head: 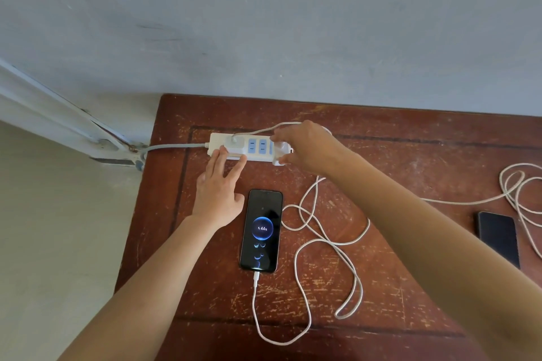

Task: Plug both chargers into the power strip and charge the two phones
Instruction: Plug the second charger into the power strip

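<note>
- Scuffed reddish-brown wooden table point(396, 155): set against a grey wall; bears all items below.
- White power strip with blue sockets point(231, 146): near the table's far edge, grey lead running off left.
- First white charger plug point(233, 141): seated in the strip's left socket.
- Second white charger plug point(282, 152): at the strip's right end, pinched by the right hand point(305, 146).
- Left hand point(218, 187): fingers spread flat, tips pressing the strip's near edge.
- Black phone with lit screen point(262, 230): reads 44%, white cable point(322, 240) plugged into its near end.
- Second black phone, screen dark point(498, 237): far right, beside a coiled white cable point(516, 184).
</note>
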